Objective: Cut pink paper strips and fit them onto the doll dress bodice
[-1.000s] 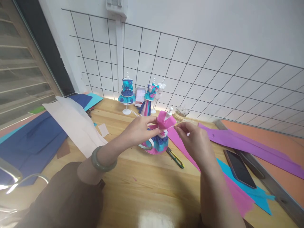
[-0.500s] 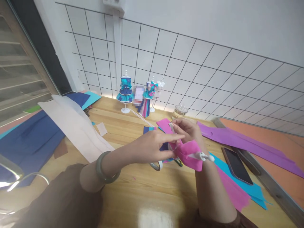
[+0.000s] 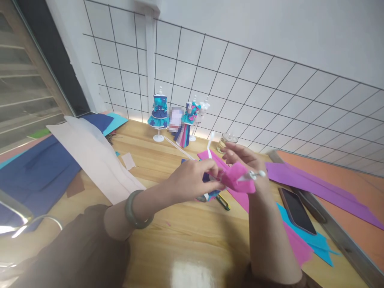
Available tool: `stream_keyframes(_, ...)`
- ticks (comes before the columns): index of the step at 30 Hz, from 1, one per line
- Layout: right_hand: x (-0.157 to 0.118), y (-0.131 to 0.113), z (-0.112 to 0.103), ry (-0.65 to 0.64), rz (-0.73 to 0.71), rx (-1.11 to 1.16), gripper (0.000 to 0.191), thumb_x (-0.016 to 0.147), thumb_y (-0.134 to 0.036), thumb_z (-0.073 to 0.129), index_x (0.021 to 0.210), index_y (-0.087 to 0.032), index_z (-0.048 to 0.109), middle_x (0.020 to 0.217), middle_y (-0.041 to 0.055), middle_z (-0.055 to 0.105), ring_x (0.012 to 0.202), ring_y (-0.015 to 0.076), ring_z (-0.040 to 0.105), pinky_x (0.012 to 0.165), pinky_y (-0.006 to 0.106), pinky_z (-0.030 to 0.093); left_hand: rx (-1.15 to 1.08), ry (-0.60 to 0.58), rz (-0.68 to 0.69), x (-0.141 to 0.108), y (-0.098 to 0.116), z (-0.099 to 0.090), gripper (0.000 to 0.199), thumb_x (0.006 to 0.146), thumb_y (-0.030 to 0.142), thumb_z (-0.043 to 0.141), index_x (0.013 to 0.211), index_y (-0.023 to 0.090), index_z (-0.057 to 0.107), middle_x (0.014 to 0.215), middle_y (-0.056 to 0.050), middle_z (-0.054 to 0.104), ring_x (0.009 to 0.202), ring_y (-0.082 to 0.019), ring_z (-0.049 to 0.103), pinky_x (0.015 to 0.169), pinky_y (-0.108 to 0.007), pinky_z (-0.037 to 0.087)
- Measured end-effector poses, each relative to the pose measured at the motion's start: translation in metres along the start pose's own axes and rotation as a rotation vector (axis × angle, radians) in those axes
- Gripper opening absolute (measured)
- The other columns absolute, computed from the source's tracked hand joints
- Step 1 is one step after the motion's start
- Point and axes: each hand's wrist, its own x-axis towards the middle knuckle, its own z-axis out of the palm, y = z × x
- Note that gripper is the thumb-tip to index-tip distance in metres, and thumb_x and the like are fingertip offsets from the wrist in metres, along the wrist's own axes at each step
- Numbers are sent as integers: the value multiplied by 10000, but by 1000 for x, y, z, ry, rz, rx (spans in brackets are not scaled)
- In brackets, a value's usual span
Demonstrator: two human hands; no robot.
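My left hand (image 3: 199, 178), with a green bangle (image 3: 132, 210) on its wrist, is closed on a small dress form (image 3: 251, 175) tilted to the right. Bright pink crepe paper (image 3: 240, 181) wraps its upper part. From beside the left fingers a thin white strip (image 3: 209, 147) sticks up, bent near its top; its lower end is hidden. My right hand (image 3: 247, 158) is raised just behind the form, fingers apart, with nothing visible in them. A cutter knife (image 3: 223, 202) lies on the table below the form.
Dressed mini forms (image 3: 158, 116) stand at the back beside a glass cup (image 3: 227, 140). White paper (image 3: 96, 160) and dark blue paper (image 3: 39, 172) lie left. On the right are a phone (image 3: 297, 211), blue paper (image 3: 322, 244) and purple paper (image 3: 318, 188).
My right fingers have come off the white strip, which now stands up freely. The pink-wrapped form has risen slightly, and my left index finger has curled in.
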Motion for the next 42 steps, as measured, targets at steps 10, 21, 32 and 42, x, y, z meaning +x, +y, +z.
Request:
stream_keyframes(10,-20,-21,8,69,-350,-235,271,764,-353,641,1022,-269,634,1079,54,631,983,221,591,791,394,510,93,208,-128,6,-13,-4,341,719,442,611,610,185,416,585,52,470,589,-95,444,526,-219,317)
stream_keyframes(21,-17,-15,18,150,-323,-223,237,795,-303,615,1022,-246,658,1059,50,666,984,211,612,848,414,502,205,203,-82,6,-10,-6,386,749,454,581,574,174,381,536,63,423,531,-79,387,493,-224,261)
stream_keyframes(32,-23,40,-17,22,-35,-612,280,817,-398,540,984,-204,651,952,89,683,863,253,629,766,438,470,255,327,-66,13,-23,-13,268,748,357,582,598,180,446,561,61,493,531,-80,445,534,-223,310)
stream_keyframes(42,-80,99,-30,-150,-69,-827,174,742,-196,575,607,-273,497,517,41,478,479,225,481,422,295,234,291,314,-43,12,-24,-9,199,768,334,570,648,186,512,592,47,547,568,-94,484,541,-217,303)
